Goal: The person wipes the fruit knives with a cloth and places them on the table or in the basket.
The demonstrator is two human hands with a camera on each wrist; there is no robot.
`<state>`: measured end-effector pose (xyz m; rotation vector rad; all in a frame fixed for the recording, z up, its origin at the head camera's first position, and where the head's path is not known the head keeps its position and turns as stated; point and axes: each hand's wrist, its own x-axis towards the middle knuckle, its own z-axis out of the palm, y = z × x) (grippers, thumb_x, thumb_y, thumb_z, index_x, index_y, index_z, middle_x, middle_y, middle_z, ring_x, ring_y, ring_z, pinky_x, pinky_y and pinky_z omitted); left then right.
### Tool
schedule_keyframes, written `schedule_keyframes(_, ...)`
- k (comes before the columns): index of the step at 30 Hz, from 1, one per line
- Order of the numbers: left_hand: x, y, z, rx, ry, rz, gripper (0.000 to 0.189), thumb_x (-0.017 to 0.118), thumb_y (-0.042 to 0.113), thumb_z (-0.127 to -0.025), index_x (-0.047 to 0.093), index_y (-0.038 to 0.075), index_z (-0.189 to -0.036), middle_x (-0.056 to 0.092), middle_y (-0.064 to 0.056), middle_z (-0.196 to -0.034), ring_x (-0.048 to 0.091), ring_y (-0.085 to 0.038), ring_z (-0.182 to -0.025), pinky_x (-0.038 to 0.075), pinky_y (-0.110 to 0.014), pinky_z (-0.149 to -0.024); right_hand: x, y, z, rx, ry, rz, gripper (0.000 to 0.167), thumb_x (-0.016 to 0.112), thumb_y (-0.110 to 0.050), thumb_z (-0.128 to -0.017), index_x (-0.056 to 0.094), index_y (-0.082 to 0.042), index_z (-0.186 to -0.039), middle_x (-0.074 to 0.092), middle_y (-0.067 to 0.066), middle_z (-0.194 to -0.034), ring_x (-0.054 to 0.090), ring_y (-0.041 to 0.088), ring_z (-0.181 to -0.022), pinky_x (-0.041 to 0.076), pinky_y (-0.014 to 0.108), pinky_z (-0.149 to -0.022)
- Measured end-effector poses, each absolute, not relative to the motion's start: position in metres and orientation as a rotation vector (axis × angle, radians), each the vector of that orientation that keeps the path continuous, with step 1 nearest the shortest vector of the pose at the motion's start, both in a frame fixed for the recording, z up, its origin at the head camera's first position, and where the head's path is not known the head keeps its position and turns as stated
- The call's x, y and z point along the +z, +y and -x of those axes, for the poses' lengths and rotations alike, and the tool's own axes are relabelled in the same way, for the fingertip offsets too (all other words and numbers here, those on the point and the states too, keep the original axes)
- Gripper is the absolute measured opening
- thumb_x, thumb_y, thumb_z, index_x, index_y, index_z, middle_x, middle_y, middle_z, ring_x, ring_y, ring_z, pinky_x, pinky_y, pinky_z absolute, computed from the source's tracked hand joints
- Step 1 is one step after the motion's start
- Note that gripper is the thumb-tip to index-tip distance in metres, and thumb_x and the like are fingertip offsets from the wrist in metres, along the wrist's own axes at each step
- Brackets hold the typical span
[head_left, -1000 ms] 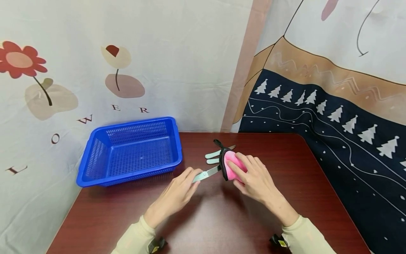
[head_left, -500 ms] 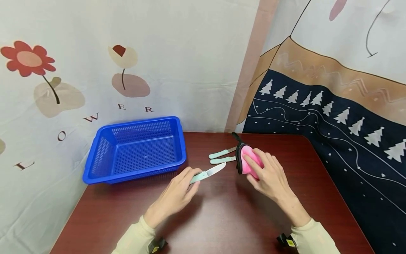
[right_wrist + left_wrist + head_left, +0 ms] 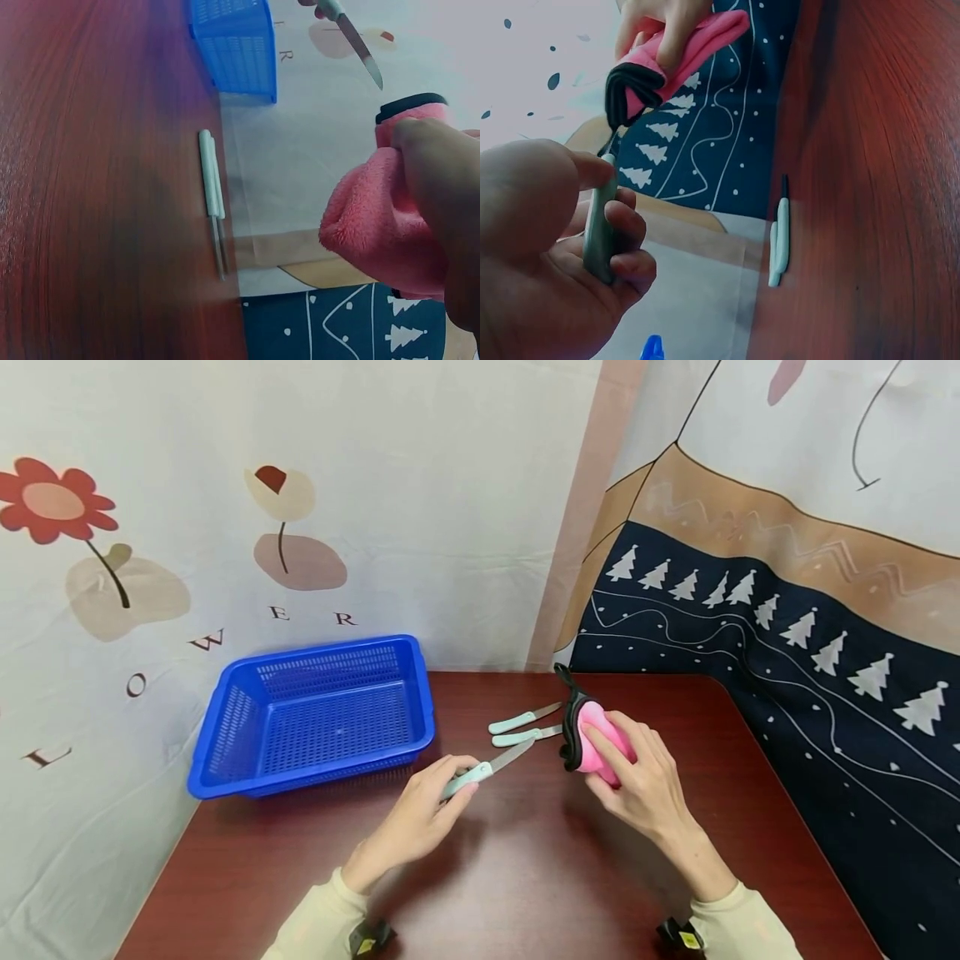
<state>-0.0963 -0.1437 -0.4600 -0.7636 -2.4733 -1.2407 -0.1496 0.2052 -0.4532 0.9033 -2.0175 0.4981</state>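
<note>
My left hand (image 3: 422, 814) grips the pale green handle of a small knife (image 3: 467, 781), its blade pointing up and to the right. A folded pink plush cloth (image 3: 602, 745) with black edging and a black loop is pinched in my right hand (image 3: 642, 777). In the right wrist view the blade (image 3: 361, 51) stands apart from the cloth (image 3: 390, 225). Two more knives lie side by side on the table beyond my hands: the rear knife (image 3: 517, 721) and the front knife (image 3: 517, 737). Both have pale green handles.
A blue perforated plastic basket (image 3: 311, 777) stands at the back left of the dark red wooden table (image 3: 510, 893). Printed cloth backdrops (image 3: 450, 527) hang behind the table and along its right side.
The cloth has come off the knife blade, as my right hand drew it to the right. The blade is now bare. My left hand has stayed nearly in place, still holding the knife.
</note>
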Motion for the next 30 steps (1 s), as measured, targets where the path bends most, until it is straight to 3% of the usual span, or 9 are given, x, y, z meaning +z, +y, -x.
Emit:
schedule_keyframes(6, -0.456, -0.141, 0.096, -1.534, -2.612, 0.602, 0.022, 0.065, 0.017, -0.114, 0.074, 0.013, -0.135, 0.07, 0.003, -0.098, 0.062, -0.008, -0.085, 0.052, -0.025, -0.078, -0.447, 0.198, 0.147, 0.524, -1.949, -0.917, 0.044, 0.063, -0.036, -0.107, 0.08, -0.009, -0.138, 0.071, 0.03, -0.136, 0.069, 0.042, -0.106, 0.056, 0.051, -0.085)
schedule_keyframes(12, -0.45, -0.138, 0.098, -1.947, -2.594, 0.434, 0.026, 0.055, 0.018, -0.119, 0.072, 0.004, -0.134, 0.065, -0.007, -0.098, 0.053, -0.005, -0.073, 0.042, -0.02, -0.063, -0.444, 0.186, 0.144, 0.501, -1.942, -0.999, 0.044, 0.064, -0.039, -0.108, 0.08, -0.01, -0.138, 0.071, 0.029, -0.136, 0.07, 0.041, -0.11, 0.058, 0.052, -0.086)
schedule_keyframes(20, -0.45, -0.135, 0.1, -2.166, -2.514, 0.383, 0.032, 0.047, 0.019, -0.122, 0.069, -0.004, -0.126, 0.06, -0.009, -0.099, 0.051, -0.005, -0.075, 0.041, -0.019, -0.072, -0.441, 0.162, 0.14, 0.44, -1.885, -1.142, 0.041, 0.064, -0.031, -0.108, 0.078, -0.011, -0.14, 0.073, 0.027, -0.135, 0.071, 0.041, -0.106, 0.06, 0.053, -0.086)
schedule_keyframes(25, -0.451, -0.133, 0.1, -2.249, -2.491, 0.388, 0.033, 0.045, 0.018, -0.122, 0.066, -0.005, -0.132, 0.059, -0.008, -0.1, 0.046, -0.005, -0.07, 0.039, -0.018, -0.064, -0.444, 0.148, 0.135, 0.339, -1.929, -1.211, 0.043, 0.062, -0.033, -0.109, 0.075, -0.014, -0.145, 0.073, 0.024, -0.138, 0.071, 0.038, -0.111, 0.061, 0.052, -0.089)
schedule_keyframes(30, -0.45, -0.131, 0.098, -2.311, -2.485, 0.399, 0.033, 0.044, 0.016, -0.122, 0.062, -0.005, -0.14, 0.061, -0.006, -0.099, 0.043, -0.005, -0.065, 0.039, -0.018, -0.06, -0.448, 0.139, 0.131, 0.246, -1.977, -1.254, 0.048, 0.071, -0.029, -0.1, 0.074, -0.017, -0.146, 0.072, 0.021, -0.142, 0.07, 0.036, -0.116, 0.062, 0.049, -0.092)
